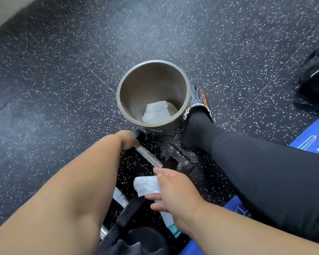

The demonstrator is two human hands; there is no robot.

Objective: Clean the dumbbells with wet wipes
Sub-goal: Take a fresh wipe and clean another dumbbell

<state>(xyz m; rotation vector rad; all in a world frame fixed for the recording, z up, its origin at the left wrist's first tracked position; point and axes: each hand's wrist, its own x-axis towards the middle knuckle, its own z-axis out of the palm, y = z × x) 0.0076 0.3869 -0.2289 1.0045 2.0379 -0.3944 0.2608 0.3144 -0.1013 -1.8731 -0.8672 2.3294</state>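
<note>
Gripping a dumbbell (149, 157) end, the left hand (126, 139) reaches toward twelve o'clock; the right hand (170, 190) pinches a wet wipe (146, 186).

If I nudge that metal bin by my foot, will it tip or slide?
The metal bin looks thin-walled and holds only a used wipe, so it is probably light and would slide or tip easily. It is taller than wide, which favours tipping. The speckled rubber floor may grip its base, so a high nudge would likely topple it.
</note>
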